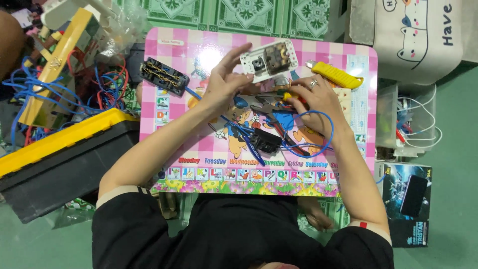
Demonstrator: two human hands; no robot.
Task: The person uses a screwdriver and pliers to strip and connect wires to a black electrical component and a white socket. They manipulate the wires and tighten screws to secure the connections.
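My left hand [225,82] holds up a white electrical socket plate [269,60], its back with brown terminals facing me. My right hand [314,99], a ring on one finger, grips a screwdriver with a yellow and red handle [293,96] whose tip points left, just under the socket plate. Blue wires [318,144] loop under my right wrist toward a small black part [265,141] lying on the pink cartoon-printed table [199,149]. Pliers [266,110] lie between my hands.
A black terminal block [164,75] lies at the table's left, a yellow utility knife [337,75] at its upper right. A black and yellow toolbox [59,159] and tangled blue and red wires [30,94] are on the left. Clear bins [406,124] and a printed box [408,199] stand right.
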